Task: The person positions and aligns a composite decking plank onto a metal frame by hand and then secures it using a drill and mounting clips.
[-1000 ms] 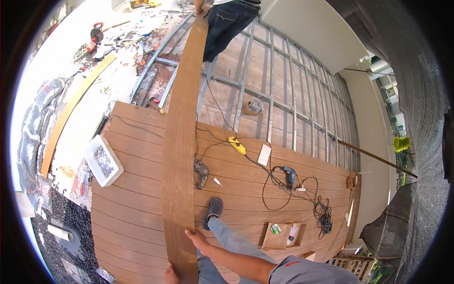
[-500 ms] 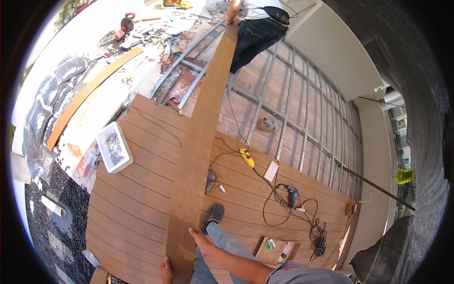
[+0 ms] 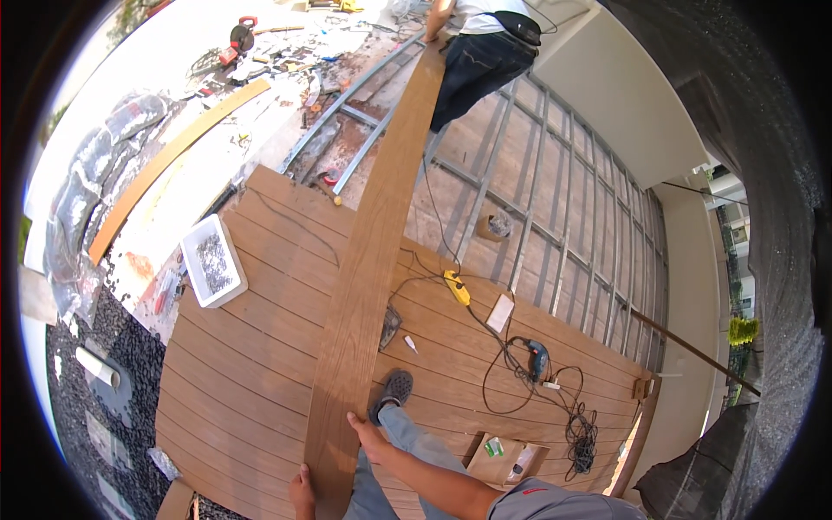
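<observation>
A long brown decking board (image 3: 371, 234) runs from me to a co-worker at the far end, raised over the laid deck. My left hand (image 3: 302, 494) closes on its left edge near the bottom of the view. On the opposite edge, a little farther up, my right hand (image 3: 371, 437) grips it, the thumb and fingertips at the side. The fingers beneath the board are hidden. The co-worker's hand (image 3: 431, 32) is at the far end of the board. My grey clog (image 3: 396, 390) stands on the deck, just right of the board.
Left of the board sits a white bin (image 3: 213, 260) of small dark pieces. On the right lie a drill (image 3: 537, 360), tangled cables (image 3: 581, 440), a yellow power strip (image 3: 457, 288) and an open carton (image 3: 496, 464). Beyond the deck stretches a metal joist frame (image 3: 529, 212).
The board's far end and the co-worker have shifted slightly right in view, as has most of the background. Both of my hands keep their hold near the same places on the board.
</observation>
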Demonstrator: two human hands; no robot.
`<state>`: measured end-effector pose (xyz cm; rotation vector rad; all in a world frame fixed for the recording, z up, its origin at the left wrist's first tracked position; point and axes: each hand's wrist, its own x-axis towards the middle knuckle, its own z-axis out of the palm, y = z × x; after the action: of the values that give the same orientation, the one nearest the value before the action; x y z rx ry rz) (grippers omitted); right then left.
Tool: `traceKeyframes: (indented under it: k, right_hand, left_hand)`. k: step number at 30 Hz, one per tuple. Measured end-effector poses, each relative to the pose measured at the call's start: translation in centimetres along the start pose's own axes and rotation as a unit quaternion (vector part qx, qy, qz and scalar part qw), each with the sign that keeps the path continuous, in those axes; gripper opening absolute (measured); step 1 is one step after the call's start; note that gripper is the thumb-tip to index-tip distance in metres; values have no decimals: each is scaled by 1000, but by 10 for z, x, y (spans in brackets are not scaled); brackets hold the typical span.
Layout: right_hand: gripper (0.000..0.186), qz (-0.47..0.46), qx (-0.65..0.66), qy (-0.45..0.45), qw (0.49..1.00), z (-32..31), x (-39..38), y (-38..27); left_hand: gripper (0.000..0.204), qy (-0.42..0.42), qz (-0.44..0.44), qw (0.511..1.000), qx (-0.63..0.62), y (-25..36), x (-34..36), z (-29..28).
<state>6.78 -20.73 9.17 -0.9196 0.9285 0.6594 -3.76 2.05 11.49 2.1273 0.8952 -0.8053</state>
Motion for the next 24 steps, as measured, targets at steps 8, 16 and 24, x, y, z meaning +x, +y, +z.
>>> traceKeyframes:
  k: [8, 16, 24]
  right_hand:
    - [69, -26, -39, 45, 998, -36, 20, 13]
    - [58, -83, -47, 85, 992, 24, 12, 2]
    - [68, -56, -94, 158, 981, 25, 1, 1]
  left_hand:
    - [80, -59, 28, 997, -34, 17, 4, 12]
    - [92, -82, -33, 992, -85, 0, 10, -7]
    - [95, -97, -24, 994, -50, 8, 7, -14]
